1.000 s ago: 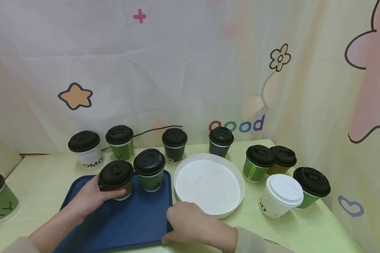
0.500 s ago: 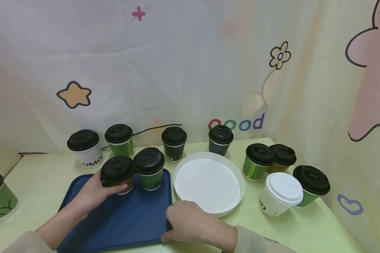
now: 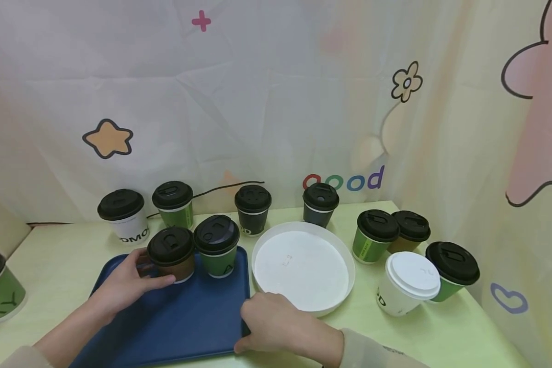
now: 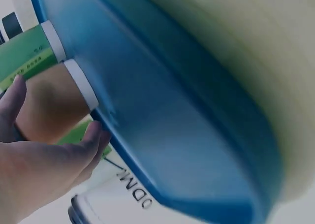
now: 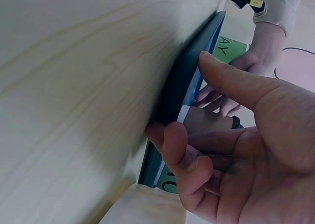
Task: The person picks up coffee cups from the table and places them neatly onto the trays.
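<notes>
A brown paper cup with a black lid (image 3: 171, 250) stands upright on the blue tray (image 3: 179, 319), close beside a green cup with a black lid (image 3: 217, 246). My left hand (image 3: 126, 281) is at the brown cup's left side, its thumb in front and its fingers behind. In the left wrist view, thumb and fingers of that hand (image 4: 47, 165) are spread loosely around the brown cup (image 4: 56, 103). My right hand (image 3: 276, 322) grips the tray's right edge near the front corner. Its thumb and curled fingers show at the tray rim in the right wrist view.
A round white dish (image 3: 345, 286) stands right of the tray. Several lidded cups line the back, including a white one (image 3: 129, 225). At right, a white-lidded cup (image 3: 407, 291) stands before more cups. A green cup (image 3: 2, 294) is at far left. A patterned curtain (image 3: 257, 102) hangs behind.
The brown cup has shifted slightly right and back, up to the green cup. My left hand's fingers have since loosened and drawn a little leftward. The right hand stays at the tray edge.
</notes>
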`<state>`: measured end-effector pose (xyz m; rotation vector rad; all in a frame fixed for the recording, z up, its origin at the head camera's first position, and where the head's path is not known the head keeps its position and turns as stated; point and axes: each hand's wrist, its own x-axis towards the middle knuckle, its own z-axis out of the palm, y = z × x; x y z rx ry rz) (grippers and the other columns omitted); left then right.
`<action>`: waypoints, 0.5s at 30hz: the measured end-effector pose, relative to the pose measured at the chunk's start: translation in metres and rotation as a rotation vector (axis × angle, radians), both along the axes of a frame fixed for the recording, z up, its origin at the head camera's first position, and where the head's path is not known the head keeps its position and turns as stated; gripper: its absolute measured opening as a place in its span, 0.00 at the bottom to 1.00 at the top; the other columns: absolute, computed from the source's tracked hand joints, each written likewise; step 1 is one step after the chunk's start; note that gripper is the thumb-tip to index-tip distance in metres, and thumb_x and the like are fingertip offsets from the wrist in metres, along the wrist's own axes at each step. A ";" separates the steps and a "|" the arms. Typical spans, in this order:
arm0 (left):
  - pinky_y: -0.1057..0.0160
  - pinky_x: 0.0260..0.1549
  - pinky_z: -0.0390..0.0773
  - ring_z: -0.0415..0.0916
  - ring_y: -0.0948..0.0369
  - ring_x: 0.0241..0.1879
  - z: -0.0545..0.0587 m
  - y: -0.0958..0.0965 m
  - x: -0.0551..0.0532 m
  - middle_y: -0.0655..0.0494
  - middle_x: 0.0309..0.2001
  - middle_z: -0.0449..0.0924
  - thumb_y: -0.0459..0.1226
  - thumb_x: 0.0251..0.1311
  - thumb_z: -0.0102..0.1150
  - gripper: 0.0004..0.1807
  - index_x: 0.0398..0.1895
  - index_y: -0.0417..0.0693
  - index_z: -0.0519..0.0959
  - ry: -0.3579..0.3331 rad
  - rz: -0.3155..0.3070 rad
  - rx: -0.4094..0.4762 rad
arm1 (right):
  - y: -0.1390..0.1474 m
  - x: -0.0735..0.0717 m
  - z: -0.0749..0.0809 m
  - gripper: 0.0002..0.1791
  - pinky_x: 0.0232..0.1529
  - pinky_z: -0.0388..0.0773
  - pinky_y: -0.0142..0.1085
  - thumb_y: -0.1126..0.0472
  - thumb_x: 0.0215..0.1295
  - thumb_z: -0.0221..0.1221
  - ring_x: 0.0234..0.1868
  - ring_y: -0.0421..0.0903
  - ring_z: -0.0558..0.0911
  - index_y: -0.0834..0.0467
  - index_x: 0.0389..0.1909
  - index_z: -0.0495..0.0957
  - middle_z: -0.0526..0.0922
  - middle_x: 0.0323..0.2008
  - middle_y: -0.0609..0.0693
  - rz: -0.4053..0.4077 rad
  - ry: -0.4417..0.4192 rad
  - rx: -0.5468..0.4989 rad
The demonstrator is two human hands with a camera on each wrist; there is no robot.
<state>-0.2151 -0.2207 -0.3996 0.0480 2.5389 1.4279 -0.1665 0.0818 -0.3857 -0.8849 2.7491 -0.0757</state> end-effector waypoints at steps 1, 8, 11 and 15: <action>0.34 0.65 0.62 0.53 0.31 0.72 0.000 -0.004 0.001 0.25 0.73 0.52 0.47 0.60 0.75 0.60 0.78 0.29 0.43 0.002 -0.012 -0.006 | 0.000 0.000 0.000 0.24 0.25 0.75 0.35 0.36 0.52 0.75 0.24 0.37 0.73 0.53 0.24 0.83 0.75 0.21 0.42 -0.001 -0.002 -0.001; 0.34 0.63 0.65 0.56 0.28 0.69 0.000 -0.027 0.014 0.22 0.72 0.52 0.48 0.63 0.72 0.55 0.78 0.30 0.46 0.013 -0.027 -0.095 | -0.001 0.000 -0.001 0.24 0.26 0.75 0.35 0.36 0.52 0.75 0.24 0.37 0.73 0.53 0.26 0.84 0.76 0.21 0.42 -0.006 -0.012 -0.006; 0.34 0.60 0.67 0.59 0.29 0.68 -0.001 -0.035 0.018 0.23 0.72 0.55 0.53 0.67 0.67 0.53 0.78 0.31 0.49 0.011 0.005 -0.141 | 0.000 -0.001 -0.002 0.24 0.26 0.75 0.36 0.36 0.52 0.75 0.24 0.38 0.73 0.53 0.26 0.84 0.76 0.21 0.42 -0.008 -0.002 -0.005; 0.36 0.58 0.70 0.62 0.31 0.66 -0.003 -0.044 0.022 0.23 0.70 0.58 0.55 0.70 0.62 0.49 0.77 0.30 0.53 0.019 0.030 -0.188 | 0.000 -0.001 -0.003 0.24 0.26 0.75 0.36 0.36 0.52 0.76 0.24 0.38 0.73 0.53 0.26 0.84 0.76 0.21 0.42 -0.010 -0.001 -0.009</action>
